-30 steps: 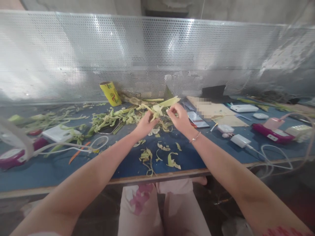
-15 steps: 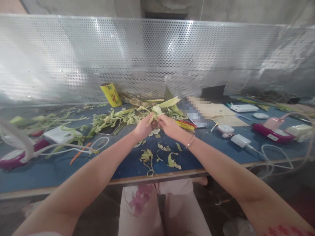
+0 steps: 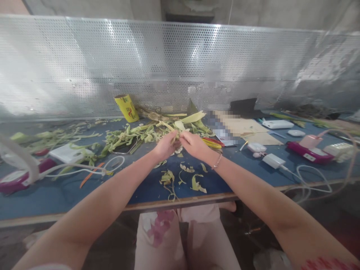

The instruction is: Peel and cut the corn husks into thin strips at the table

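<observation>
My left hand (image 3: 166, 146) and my right hand (image 3: 192, 144) meet over the middle of the blue table. Both have their fingers pinched together around a small pale green piece of plant (image 3: 177, 138), mostly hidden by the fingertips. Just behind them lies a heap of wilted green stalks and leaves (image 3: 128, 135), with a broad pale leaf (image 3: 192, 117) on top. Torn leaf scraps (image 3: 198, 184) are scattered on the table between my forearms.
A yellow cylindrical container (image 3: 127, 108) leans near the perforated metal screen (image 3: 180, 67). Yellow-handled scissors or pliers (image 3: 211, 143) lie right of my hands. Brown paper (image 3: 253, 129), a white charger (image 3: 274, 161) and purple power strips (image 3: 309, 153) with cables sit further out.
My fingers have shifted slightly around the plant piece, and less of it shows above the left hand. Both hands stay together in nearly the same place.
</observation>
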